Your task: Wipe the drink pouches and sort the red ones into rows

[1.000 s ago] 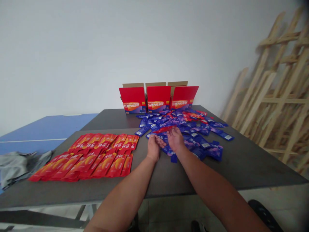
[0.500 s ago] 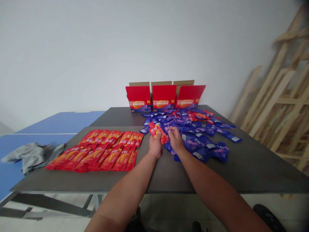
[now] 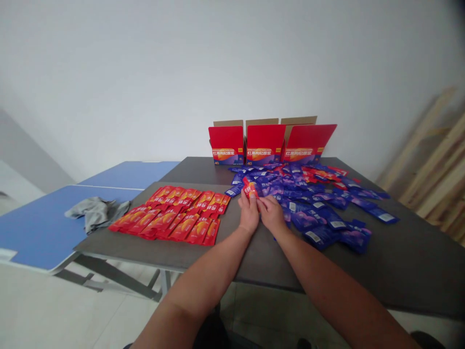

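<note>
Between red sachets (image 3: 170, 220) and blue sachets (image 3: 316, 218) — hands (image 3: 249, 212) (image 3: 271, 214)

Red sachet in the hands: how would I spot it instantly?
Below three red cardboard cartons, blue sachets lie heaped on a dark grey table. At the heap's near edge, one red sachet stands out, pinched between left hand and right hand.

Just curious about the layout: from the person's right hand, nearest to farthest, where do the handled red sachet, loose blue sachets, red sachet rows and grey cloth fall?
From the right hand:
1. Red sachet, just ahead-left.
2. Loose blue sachets, spreading right.
3. Rows of red sachets, left on the table.
4. Grey cloth, far left on the blue table.
</note>
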Demonstrator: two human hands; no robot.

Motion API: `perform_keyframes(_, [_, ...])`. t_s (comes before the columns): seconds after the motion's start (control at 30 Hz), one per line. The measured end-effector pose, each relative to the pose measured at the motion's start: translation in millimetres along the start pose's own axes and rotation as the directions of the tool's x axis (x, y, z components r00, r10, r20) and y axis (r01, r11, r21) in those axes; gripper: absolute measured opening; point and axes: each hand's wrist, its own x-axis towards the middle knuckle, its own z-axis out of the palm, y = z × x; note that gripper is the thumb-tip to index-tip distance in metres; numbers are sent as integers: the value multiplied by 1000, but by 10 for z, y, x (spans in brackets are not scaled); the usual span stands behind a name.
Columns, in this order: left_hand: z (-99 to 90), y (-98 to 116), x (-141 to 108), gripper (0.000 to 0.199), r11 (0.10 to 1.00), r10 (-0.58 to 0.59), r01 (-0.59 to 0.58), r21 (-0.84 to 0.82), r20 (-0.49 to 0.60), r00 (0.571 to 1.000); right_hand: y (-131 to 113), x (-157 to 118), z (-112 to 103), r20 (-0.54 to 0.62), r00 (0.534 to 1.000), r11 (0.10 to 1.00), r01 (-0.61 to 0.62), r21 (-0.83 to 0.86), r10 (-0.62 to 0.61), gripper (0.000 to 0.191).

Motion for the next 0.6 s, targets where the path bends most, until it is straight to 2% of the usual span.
perform_keyframes(0.1, [-35, 41, 0, 63, 999, -38, 38, -6, 45, 998, -27, -39, 12, 86, 994, 997, 70, 17, -71, 21])
perform_keyframes(0.17, [-61, 59, 7, 65, 999, -40, 40, -3, 15, 999, -56, -60, 6, 185, 973, 990, 133, 53, -140, 22])
perform_keyframes(0.23, [-88, 79, 6, 63, 1000, -23, 24, 3, -31, 999, -83, -74, -14, 244, 948, 978, 185, 102, -205, 31])
perform_keyframes(0.33, [-131, 142, -16, 65, 999, 40, -40, 8, -96, 995, -105, -83, -52, 223, 948, 972, 208, 108, -228, 43])
perform_keyframes(0.43, [-223, 271, -32, 66, 993, 118, -117, 11, -140, 983, -97, -88, -70, 201, 957, 977, 201, 70, -211, 40])
perform_keyframes(0.5, [-368, 380, -16, 64, 984, 176, -175, 17, -125, 976, -80, -91, -66, 213, 954, 978, 200, 66, -209, 36])
perform_keyframes(0.6, [-768, 514, 47, 60, 967, 243, -243, 82, 10, 970, -52, -92, -49, 223, 952, 978, 201, 61, -209, 35])
